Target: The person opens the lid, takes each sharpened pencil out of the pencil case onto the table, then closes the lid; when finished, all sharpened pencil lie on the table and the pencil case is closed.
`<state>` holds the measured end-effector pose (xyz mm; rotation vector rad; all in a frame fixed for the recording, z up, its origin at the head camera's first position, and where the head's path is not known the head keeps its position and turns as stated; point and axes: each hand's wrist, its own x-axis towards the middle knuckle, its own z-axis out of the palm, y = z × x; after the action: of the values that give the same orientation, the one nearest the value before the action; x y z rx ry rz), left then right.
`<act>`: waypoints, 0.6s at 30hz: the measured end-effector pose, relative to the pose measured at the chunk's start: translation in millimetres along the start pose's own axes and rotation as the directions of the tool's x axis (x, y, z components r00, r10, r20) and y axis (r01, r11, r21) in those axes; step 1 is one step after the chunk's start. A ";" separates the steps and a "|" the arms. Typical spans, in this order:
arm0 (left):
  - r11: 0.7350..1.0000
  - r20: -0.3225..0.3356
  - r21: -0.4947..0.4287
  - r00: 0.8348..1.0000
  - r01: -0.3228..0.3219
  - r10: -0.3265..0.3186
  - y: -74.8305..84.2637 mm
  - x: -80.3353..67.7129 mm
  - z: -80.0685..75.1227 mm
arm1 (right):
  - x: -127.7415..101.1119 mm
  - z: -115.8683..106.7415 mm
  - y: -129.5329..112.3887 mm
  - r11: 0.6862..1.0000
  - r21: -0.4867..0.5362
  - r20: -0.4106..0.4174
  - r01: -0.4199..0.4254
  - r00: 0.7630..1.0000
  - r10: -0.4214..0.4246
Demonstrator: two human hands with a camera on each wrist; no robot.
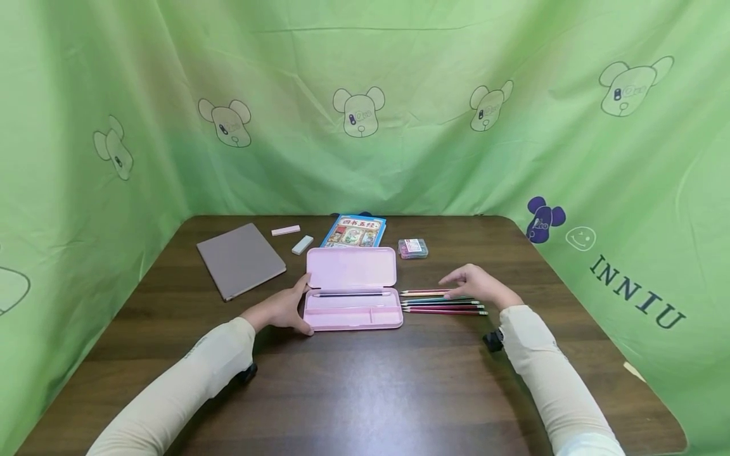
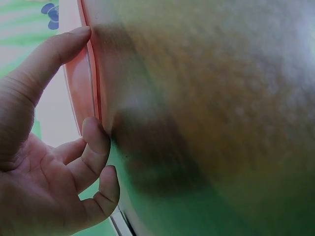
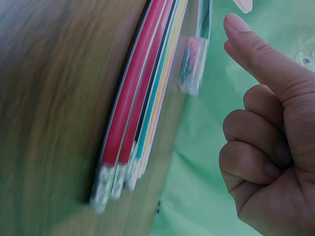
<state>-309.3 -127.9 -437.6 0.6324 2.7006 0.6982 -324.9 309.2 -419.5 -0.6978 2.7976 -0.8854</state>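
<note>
Pink pencil case (image 1: 352, 296), lid swung open and lying flat at the middle of the dark wooden counter (image 1: 365, 386), with one dark pencil (image 1: 352, 294) resting in its long upper compartment. Left hand (image 1: 283, 308) set against the case's left end, thumb up by the hinge and curled fingers (image 2: 96, 142) touching the lower rim: a loose grip around that end of the case, seen close up in the left wrist view. Right hand (image 1: 475, 285) just right of the case, low over the row of coloured pencils (image 1: 443, 302) lying side by side on the counter, tips toward the case. Forefinger stretched out toward the uppermost pencils, other fingers (image 3: 251, 147) curled into the palm in the right wrist view; no pencil inside the grip, and contact between fingertip and pencils not clear enough to tell. Behind the case: illustrated book (image 1: 354, 230), small clear box of paper clips (image 1: 413, 248), white eraser (image 1: 302, 245), pink eraser (image 1: 285, 230), and a grey-brown notebook (image 1: 241, 259) off to the left. Green cloth (image 1: 365, 107) printed with bear heads hanging round three sides.
</note>
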 end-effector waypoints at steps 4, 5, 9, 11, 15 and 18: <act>1.000 -0.007 0.001 1.000 -0.007 0.007 -0.2 0.6 0.7 | 8.1 4.6 -6.9 1.000 0.018 0.014 -0.005 1.000 0.005; 1.000 -0.008 0.001 1.000 -0.007 0.007 -0.2 0.5 0.7 | 10.1 5.6 -9.1 1.000 0.018 0.017 -0.004 1.000 0.004; 1.000 -0.004 -0.001 1.000 0.001 -0.001 0.2 0.4 0.3 | 18.9 10.3 -17.5 1.000 0.000 0.026 0.023 0.999 -0.023; 1.000 -0.001 -0.002 1.000 0.005 -0.005 0.4 0.3 -0.1 | 23.8 13.5 -21.1 0.999 -0.005 0.033 0.047 0.998 -0.047; 1.000 0.001 0.006 1.000 0.009 -0.009 0.5 0.6 -0.2 | 35.1 21.1 -28.6 0.997 -0.005 0.054 0.078 0.996 -0.078; 1.000 0.005 0.008 1.000 0.014 -0.014 -0.3 1.3 0.2 | 44.7 27.7 -35.5 0.995 -0.008 0.071 0.099 0.993 -0.099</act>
<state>-310.4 -127.4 -438.1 0.6158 2.7017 0.6823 -343.6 248.6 -421.1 -0.8589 2.7289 -0.8448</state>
